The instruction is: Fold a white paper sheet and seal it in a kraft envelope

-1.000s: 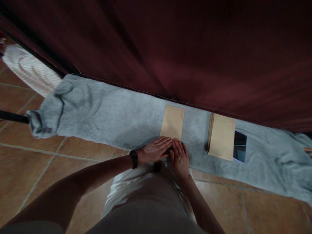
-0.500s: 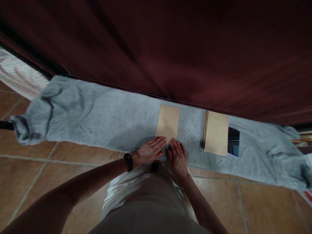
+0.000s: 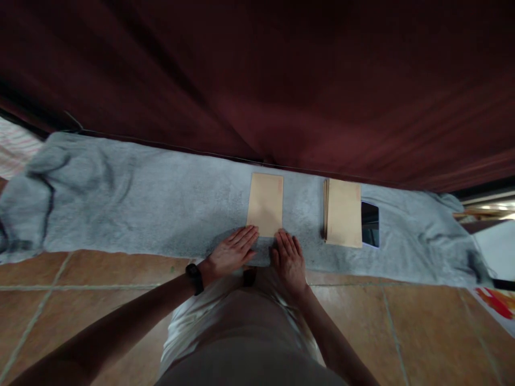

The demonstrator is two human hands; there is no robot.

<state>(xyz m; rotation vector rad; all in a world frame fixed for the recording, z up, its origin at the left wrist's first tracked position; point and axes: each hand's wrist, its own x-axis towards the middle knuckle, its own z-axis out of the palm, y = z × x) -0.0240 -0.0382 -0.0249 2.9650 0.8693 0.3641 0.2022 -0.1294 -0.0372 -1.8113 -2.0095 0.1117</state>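
A tan paper envelope with small red print near its upper right corner lies flat on the grey cloth in front of me. My left hand, with a dark watch on the wrist, rests flat with its fingertips on the envelope's lower left corner. At the lower right corner, my right hand lies palm down, fingers stretched, the tips touching the edge. To the right is a stack of similar envelopes, its left edges showing several layers.
A dark-screened phone lies partly under the stack's right side. Dark red fabric rises along the cloth's far edge. Tiled floor lies on my side. At the far right are a white object and a red-and-yellow printed item.
My hands have spread slightly apart, from near the middle of the envelope's lower edge to its two corners. The whole view has shifted a little; the stack and phone stay put.
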